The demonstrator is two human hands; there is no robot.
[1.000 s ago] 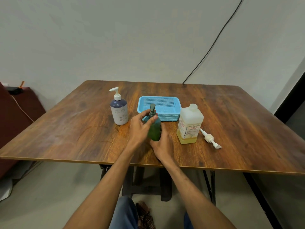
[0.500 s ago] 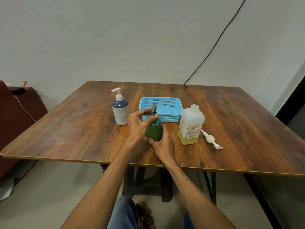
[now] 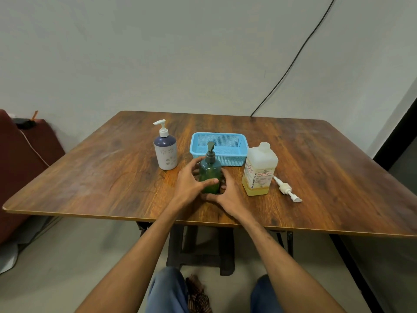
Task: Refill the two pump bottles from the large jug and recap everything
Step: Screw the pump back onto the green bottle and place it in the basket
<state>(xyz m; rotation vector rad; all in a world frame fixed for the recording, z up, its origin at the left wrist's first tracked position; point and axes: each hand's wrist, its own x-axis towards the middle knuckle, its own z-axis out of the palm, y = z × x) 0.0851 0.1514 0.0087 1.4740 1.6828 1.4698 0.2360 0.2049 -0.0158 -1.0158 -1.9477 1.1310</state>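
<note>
my left hand and right hand both clasp the green pump bottle, standing upright, its pump head straight above, nearer my left.

Green bottle: my left hand and right hand wrap its lower body, so I see only part of it.
Right hand: most of its fingers are hidden behind the bottle.
Jug: the label's fine print is too small for me to read.
Table: the near right corner is cut off by the frame edge.
Basket: the pump covers part of the front wall.
</note>
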